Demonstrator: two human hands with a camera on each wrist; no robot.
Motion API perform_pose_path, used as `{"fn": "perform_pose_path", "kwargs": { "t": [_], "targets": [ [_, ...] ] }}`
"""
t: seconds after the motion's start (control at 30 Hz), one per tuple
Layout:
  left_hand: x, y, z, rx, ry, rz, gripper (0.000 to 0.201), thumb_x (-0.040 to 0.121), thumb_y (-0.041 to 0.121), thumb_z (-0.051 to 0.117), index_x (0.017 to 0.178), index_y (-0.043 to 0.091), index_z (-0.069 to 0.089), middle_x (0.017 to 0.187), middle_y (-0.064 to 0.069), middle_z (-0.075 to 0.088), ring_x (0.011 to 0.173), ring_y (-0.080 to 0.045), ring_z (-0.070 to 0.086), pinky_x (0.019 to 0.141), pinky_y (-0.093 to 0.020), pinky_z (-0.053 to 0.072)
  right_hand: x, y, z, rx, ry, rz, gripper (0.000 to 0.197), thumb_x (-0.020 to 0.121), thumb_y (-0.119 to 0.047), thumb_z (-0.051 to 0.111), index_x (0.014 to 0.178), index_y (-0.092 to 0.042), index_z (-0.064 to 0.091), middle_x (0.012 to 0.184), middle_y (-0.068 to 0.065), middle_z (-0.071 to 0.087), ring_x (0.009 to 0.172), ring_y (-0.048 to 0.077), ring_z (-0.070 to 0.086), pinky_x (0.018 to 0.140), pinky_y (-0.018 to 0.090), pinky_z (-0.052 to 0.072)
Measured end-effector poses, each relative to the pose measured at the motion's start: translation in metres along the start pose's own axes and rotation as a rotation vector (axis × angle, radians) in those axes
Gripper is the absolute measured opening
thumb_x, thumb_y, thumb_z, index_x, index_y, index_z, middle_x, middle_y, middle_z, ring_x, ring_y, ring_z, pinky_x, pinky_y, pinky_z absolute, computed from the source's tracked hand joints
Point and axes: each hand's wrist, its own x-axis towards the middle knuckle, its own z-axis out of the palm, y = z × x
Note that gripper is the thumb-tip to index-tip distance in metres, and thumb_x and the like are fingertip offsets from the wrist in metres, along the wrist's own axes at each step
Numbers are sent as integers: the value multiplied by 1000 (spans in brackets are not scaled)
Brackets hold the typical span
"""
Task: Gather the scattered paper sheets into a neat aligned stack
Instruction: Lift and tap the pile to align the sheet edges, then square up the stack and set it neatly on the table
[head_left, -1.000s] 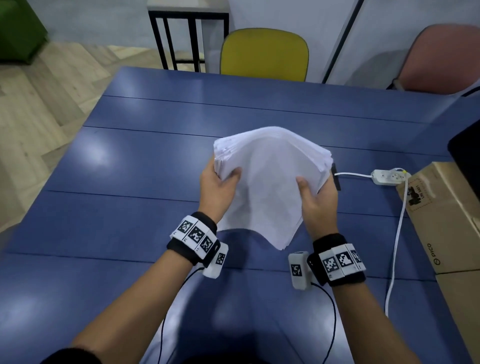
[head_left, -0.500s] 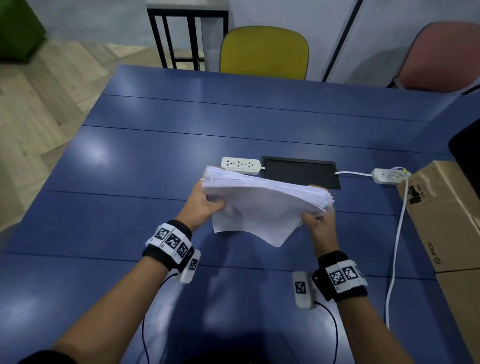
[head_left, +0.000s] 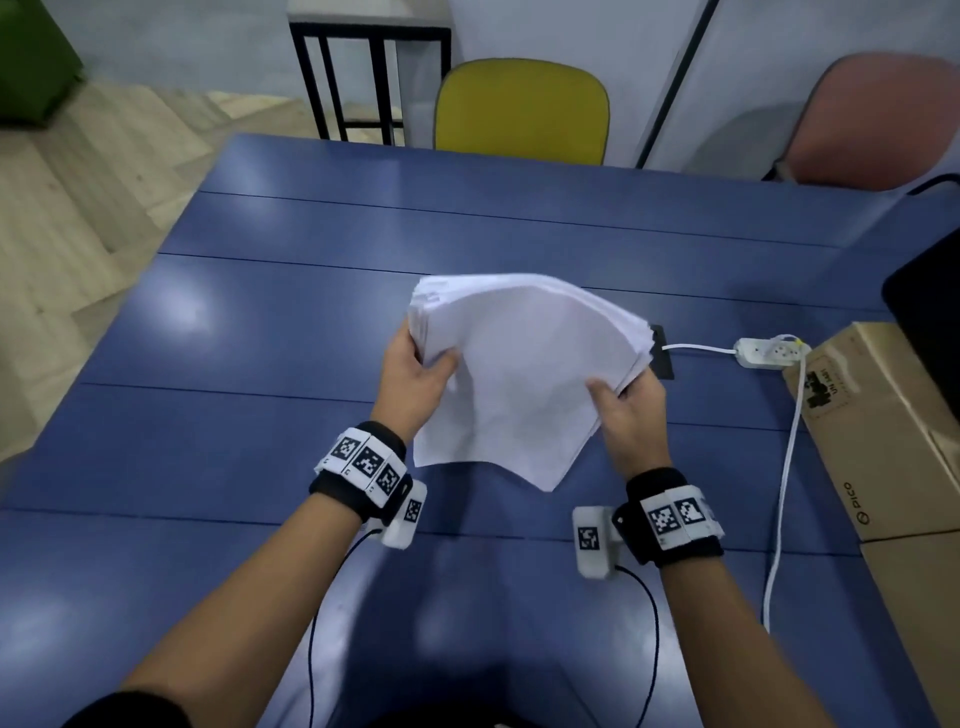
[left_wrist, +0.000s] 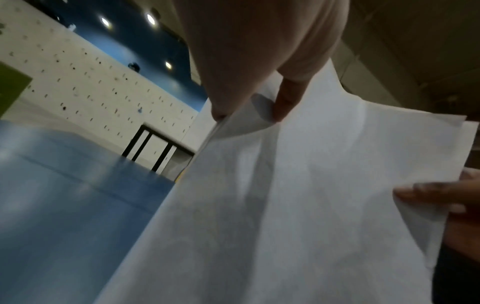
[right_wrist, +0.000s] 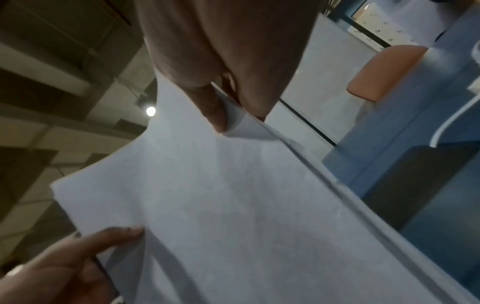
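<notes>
A thick bundle of white paper sheets (head_left: 524, 374) is held tilted up above the blue table (head_left: 260, 332), its lower corner hanging toward me. My left hand (head_left: 415, 374) grips the bundle's left edge, thumb on the near face. My right hand (head_left: 628, 410) grips the right edge the same way. The top edges are fanned and uneven. In the left wrist view the thumb pinches the paper sheets (left_wrist: 298, 205); the right wrist view shows the paper sheets (right_wrist: 233, 205) pinched likewise.
A black panel (head_left: 662, 353) set in the table shows behind the paper. A white power strip (head_left: 769, 352) and its cable (head_left: 784, 478) lie at right beside a cardboard box (head_left: 883, 431). Yellow chair (head_left: 519, 111) and pink chair (head_left: 878, 119) stand at the far edge.
The bundle went from upright to lying flat and low half a second ago, and is now tipped back up. Both hands rose with it and keep their grip.
</notes>
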Motion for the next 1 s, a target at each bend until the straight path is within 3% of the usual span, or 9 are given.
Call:
{"fn": "perform_pose_path", "kwargs": {
  "t": [0.07, 0.2, 0.33, 0.47, 0.57, 0.67, 0.77, 0.87, 1.0],
  "targets": [
    [2, 12, -7, -33, -23, 43, 38, 82, -1, 64, 117, 10, 53, 100, 5, 66, 88, -2, 65, 81, -20, 54, 5, -13, -8, 22, -8, -55, 33, 84, 13, 61, 107, -10, 60, 96, -13, 71, 87, -4, 67, 80, 17, 52],
    [1, 8, -31, -138, -166, 33, 41, 77, 7, 67, 114, 15, 51, 109, -2, 65, 100, -12, 65, 92, -32, 52, 4, -18, -24, 72, -88, -36, 32, 79, 17, 64, 103, -3, 62, 82, -22, 74, 79, -4, 68, 74, 14, 53],
    [-14, -17, -40, -93, -349, -95, 47, 73, 2, 64, 113, 23, 52, 111, -2, 63, 99, -5, 64, 89, -29, 52, -10, 3, -24, 99, -228, 74, 31, 84, 9, 62, 95, -19, 67, 87, -14, 74, 85, 3, 68, 79, 19, 53],
    [-18, -21, -43, -130, -370, -104, 45, 71, -4, 56, 109, 20, 54, 102, 1, 65, 92, -5, 64, 86, -24, 50, -11, 7, -24, 255, -140, 50, 43, 71, 11, 45, 102, -16, 60, 97, -1, 61, 93, 18, 55, 82, 25, 46],
    [-18, -19, -39, -140, -400, -68, 50, 67, -10, 51, 111, 14, 52, 99, -1, 62, 91, -7, 62, 80, -17, 49, -14, 8, -19, 249, -80, 31, 35, 72, 7, 42, 95, -14, 57, 90, -3, 58, 83, 12, 53, 74, 23, 45],
    [-16, -24, -34, -101, -371, -81, 55, 65, -7, 52, 118, 7, 54, 106, -5, 64, 94, -10, 63, 80, -17, 50, -19, 11, -9, 222, -46, 89, 25, 69, 5, 39, 86, -8, 52, 71, -12, 57, 64, 2, 53, 61, 20, 46],
    [-12, -35, -33, -100, -346, -100, 53, 65, -12, 52, 111, 16, 56, 101, -3, 63, 89, -4, 62, 77, -17, 51, -18, 18, -10, 191, -62, 140, 40, 68, 5, 43, 103, -11, 53, 88, 4, 58, 81, 12, 58, 72, 20, 49],
    [-22, -48, -16, 34, -277, -109, 43, 74, -15, 57, 104, 16, 58, 93, 4, 65, 79, 7, 63, 71, -10, 48, -24, 32, 0, 76, -78, 191, 35, 75, 7, 60, 107, -5, 54, 89, 3, 62, 73, -2, 66, 67, 12, 51],
    [-29, -54, 7, 20, -48, -125, 39, 81, -9, 52, 114, 13, 55, 93, 7, 64, 84, -9, 62, 71, -12, 50, -26, 38, 17, -54, 31, 158, 32, 91, 8, 53, 117, -11, 54, 100, -3, 66, 84, -3, 65, 87, 26, 52]
  ]
}}
